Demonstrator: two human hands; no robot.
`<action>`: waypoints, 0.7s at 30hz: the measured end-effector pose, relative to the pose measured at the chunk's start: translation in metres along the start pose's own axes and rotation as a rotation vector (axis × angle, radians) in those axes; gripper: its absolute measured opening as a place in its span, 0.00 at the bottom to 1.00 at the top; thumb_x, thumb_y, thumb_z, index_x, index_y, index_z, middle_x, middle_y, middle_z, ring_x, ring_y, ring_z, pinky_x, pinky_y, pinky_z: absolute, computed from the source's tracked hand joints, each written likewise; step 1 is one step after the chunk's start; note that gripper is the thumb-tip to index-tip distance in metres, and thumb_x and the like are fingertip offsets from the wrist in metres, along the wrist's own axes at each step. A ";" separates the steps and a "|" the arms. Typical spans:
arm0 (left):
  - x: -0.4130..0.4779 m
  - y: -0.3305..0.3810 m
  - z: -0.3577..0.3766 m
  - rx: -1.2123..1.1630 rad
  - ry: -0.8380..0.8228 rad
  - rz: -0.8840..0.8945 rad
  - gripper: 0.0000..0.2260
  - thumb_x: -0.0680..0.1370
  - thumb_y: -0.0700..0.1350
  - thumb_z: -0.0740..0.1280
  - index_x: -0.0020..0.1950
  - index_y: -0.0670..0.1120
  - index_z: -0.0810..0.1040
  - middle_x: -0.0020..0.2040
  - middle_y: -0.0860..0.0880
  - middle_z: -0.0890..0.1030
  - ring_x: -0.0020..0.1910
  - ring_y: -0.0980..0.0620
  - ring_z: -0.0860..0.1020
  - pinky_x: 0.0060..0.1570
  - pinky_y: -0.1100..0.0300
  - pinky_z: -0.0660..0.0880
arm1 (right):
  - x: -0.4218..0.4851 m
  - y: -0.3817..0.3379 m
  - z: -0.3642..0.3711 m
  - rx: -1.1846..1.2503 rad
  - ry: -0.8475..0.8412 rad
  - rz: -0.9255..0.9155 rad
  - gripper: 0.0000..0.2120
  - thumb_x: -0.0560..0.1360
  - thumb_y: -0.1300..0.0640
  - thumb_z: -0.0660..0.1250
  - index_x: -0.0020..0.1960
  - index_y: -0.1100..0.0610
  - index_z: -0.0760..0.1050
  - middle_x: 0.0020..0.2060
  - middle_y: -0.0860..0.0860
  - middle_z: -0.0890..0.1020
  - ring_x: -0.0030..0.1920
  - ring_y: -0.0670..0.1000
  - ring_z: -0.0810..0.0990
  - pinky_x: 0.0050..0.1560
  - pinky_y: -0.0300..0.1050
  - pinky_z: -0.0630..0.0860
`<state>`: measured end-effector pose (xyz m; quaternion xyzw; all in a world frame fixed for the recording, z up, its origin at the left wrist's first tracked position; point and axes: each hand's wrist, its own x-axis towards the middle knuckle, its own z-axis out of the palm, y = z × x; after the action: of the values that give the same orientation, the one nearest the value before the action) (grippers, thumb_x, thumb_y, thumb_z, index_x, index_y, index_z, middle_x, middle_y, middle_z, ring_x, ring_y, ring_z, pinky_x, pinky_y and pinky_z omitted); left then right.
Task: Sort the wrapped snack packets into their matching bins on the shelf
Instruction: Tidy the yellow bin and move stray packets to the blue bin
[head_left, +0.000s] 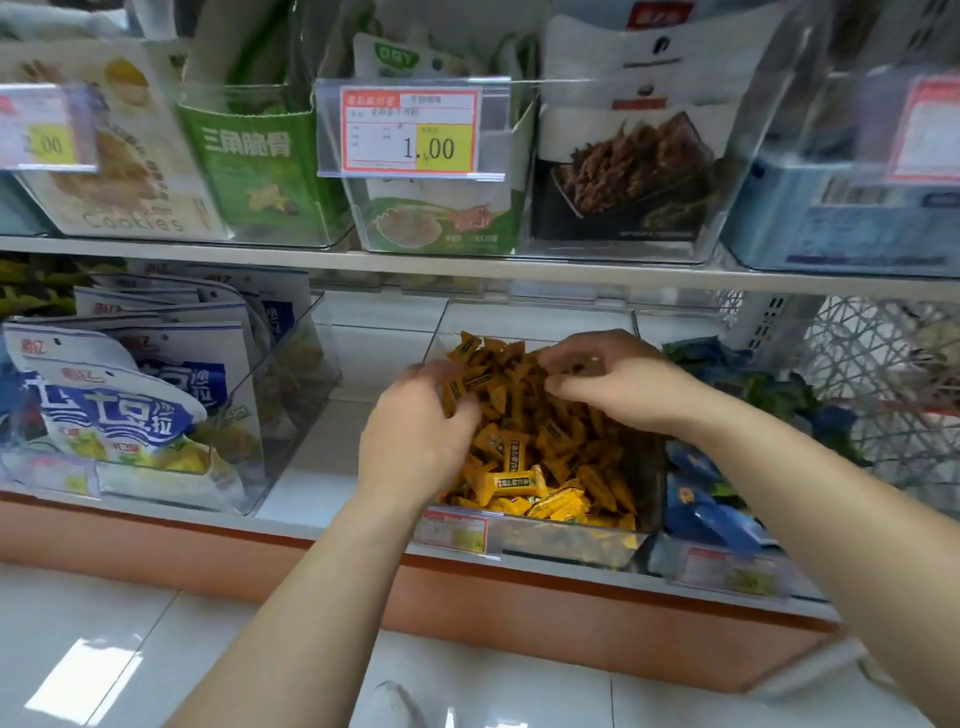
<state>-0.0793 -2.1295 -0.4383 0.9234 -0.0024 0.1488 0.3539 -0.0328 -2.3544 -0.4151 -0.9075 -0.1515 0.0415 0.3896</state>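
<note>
A clear plastic bin (566, 540) on the lower shelf is heaped with several small yellow wrapped snack packets (535, 457). My left hand (415, 431) is inside the bin at its left side, fingers curled round a few yellow packets. My right hand (608, 384) reaches in from the right over the back of the heap, its fingers bent down onto the packets; what it holds is hidden. To the right stands a bin of blue wrapped packets (701, 504).
A clear bin of white-and-blue snack bags (135, 415) stands at lower left, with a bare shelf gap between it and the yellow bin. The upper shelf (467, 265) carries bins of cookies, green bags and dark bags, with a price tag (410, 130). White tiled floor lies below.
</note>
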 end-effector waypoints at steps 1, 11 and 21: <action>-0.003 0.010 0.005 0.014 -0.029 0.022 0.12 0.77 0.52 0.66 0.59 0.55 0.80 0.55 0.51 0.83 0.54 0.48 0.80 0.51 0.53 0.78 | -0.012 0.002 -0.008 -0.036 0.034 -0.011 0.07 0.74 0.45 0.71 0.51 0.36 0.78 0.52 0.37 0.82 0.54 0.38 0.79 0.54 0.40 0.75; -0.048 0.105 0.080 -0.075 -0.317 0.359 0.16 0.77 0.51 0.69 0.64 0.53 0.78 0.61 0.57 0.79 0.60 0.58 0.75 0.60 0.66 0.69 | -0.132 0.075 -0.081 -0.167 0.317 0.120 0.07 0.73 0.51 0.73 0.49 0.42 0.80 0.45 0.37 0.83 0.49 0.43 0.82 0.51 0.39 0.76; -0.051 0.129 0.129 0.587 -0.489 0.726 0.42 0.66 0.79 0.57 0.76 0.62 0.60 0.77 0.54 0.61 0.75 0.46 0.60 0.73 0.38 0.49 | -0.167 0.130 -0.065 -0.497 -0.026 0.039 0.26 0.78 0.40 0.63 0.74 0.42 0.68 0.77 0.51 0.62 0.75 0.55 0.64 0.75 0.50 0.60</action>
<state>-0.1072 -2.3155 -0.4597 0.9310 -0.3630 0.0366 -0.0049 -0.1473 -2.5356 -0.4705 -0.9775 -0.1447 0.0223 0.1516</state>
